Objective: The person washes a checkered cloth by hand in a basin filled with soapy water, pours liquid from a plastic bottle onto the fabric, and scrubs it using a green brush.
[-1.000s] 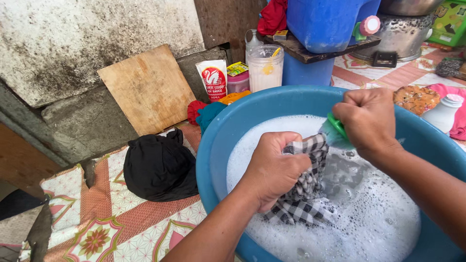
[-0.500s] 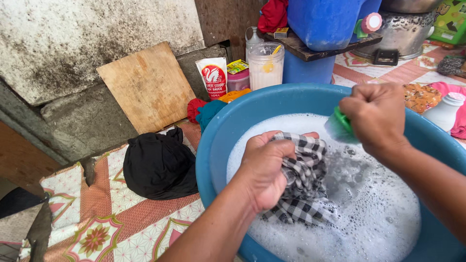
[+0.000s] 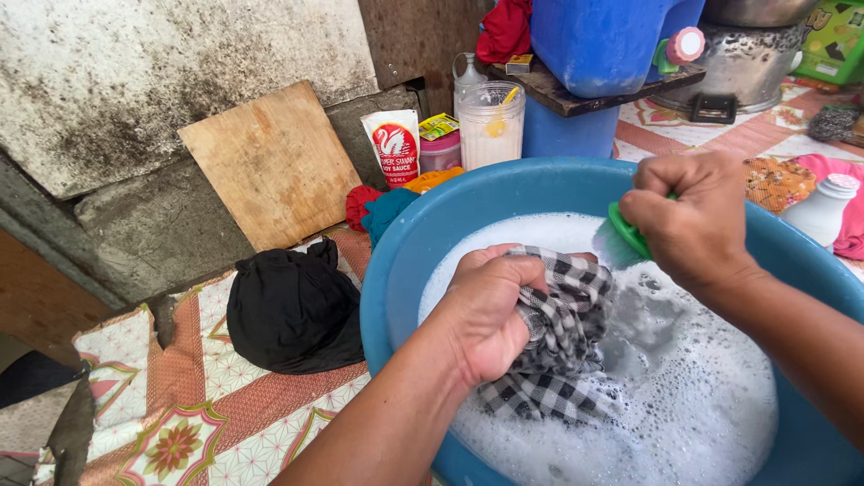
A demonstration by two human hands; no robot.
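Brush (image 3: 623,236) dropped back near cloth (image 3: 558,333); R hand (image 3: 693,225) fists it, L hand (image 3: 490,315) bunches cloth. Hard scrub could slop suds over basin (image 3: 396,270).

Even soft daylight, sharp, faint shadows

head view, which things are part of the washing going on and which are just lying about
In use:
left hand gripping checked cloth
right hand gripping green brush
blue basin of suds

Lying about:
black cloth
wooden board
sauce pouch
clear jar
white bottle
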